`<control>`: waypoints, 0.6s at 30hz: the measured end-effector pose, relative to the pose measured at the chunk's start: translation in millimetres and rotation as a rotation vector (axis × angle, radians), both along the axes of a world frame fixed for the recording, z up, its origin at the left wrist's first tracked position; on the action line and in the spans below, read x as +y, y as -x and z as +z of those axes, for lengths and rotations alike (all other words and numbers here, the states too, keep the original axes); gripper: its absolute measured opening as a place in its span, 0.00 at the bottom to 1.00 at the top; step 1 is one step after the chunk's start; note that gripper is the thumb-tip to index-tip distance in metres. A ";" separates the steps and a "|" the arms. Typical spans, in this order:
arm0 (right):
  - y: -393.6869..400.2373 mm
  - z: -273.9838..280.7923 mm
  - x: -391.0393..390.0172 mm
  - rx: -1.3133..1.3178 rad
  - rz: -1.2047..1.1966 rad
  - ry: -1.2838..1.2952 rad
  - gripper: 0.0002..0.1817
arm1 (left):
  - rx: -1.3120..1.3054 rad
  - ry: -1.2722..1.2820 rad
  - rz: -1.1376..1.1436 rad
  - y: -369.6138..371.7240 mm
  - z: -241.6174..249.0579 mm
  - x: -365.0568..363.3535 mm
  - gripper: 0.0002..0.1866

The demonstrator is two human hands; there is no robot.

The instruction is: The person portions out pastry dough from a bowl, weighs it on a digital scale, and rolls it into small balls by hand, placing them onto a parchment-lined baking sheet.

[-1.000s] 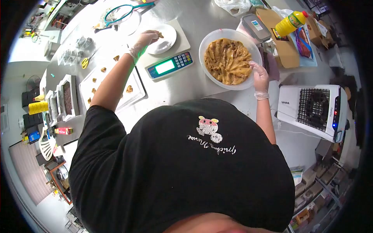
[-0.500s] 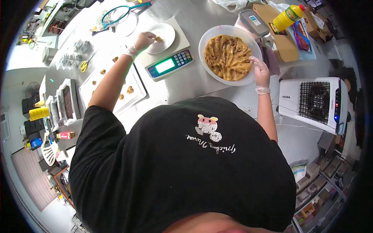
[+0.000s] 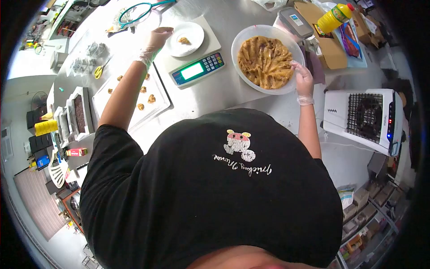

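Note:
My left hand (image 3: 156, 42), in a clear glove, is just off the left edge of a white plate (image 3: 197, 32). Its fingers are stretched out, with nothing seen in them. On the plate lies a small lump of brown dough (image 3: 183, 41), and under it is a digital kitchen scale (image 3: 191, 71) with a lit green display. To the right stands a translucent round bowl (image 3: 238, 71) filled with sticky, furrowed brown dough (image 3: 264, 62). My gloved right hand (image 3: 304, 80) is closed over the bowl's right rim, fingertips beside the dough.
A white tray (image 3: 159, 101) with several small dough lumps lies under my left forearm. Yellow scissors (image 3: 98, 71) and a teal-rimmed strainer (image 3: 134, 14) are behind it. At right are a lidded container (image 3: 295, 22), a cardboard box (image 3: 333, 56), a yellow bottle (image 3: 335, 18) and a white appliance (image 3: 333, 116).
My left hand has let go of the dough lump on the plate and drawn back up and left. My right hand stays at the bowl's rim; the camera view shifted slightly.

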State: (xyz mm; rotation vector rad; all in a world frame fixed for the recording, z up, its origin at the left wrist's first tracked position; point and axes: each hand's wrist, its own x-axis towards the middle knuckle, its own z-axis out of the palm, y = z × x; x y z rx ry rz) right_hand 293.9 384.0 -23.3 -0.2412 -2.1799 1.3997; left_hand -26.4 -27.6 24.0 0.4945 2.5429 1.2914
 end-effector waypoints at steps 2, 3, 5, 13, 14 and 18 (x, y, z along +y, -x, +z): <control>-0.7 5.1 -4.1 -0.012 -0.032 -0.013 0.20 | -0.041 -0.099 0.019 -6.3 -1.4 3.7 0.14; -1.1 5.2 -3.5 -0.013 -0.034 -0.013 0.20 | -0.081 -0.198 0.040 -8.6 -1.8 5.0 0.14; -0.7 5.5 -2.4 -0.016 -0.018 -0.037 0.21 | -0.149 -0.217 0.038 -10.6 -0.2 7.0 0.15; -0.1 2.7 -2.7 0.021 -0.011 -0.015 0.22 | -0.279 -0.259 0.035 -12.5 -12.6 12.7 0.16; 0.2 3.6 -3.3 0.032 -0.004 -0.006 0.21 | -0.253 -0.215 0.023 -11.3 -17.6 14.1 0.16; 0.2 2.5 -2.3 -0.002 -0.019 -0.037 0.21 | -0.044 0.032 -0.042 -15.3 -28.1 20.9 0.17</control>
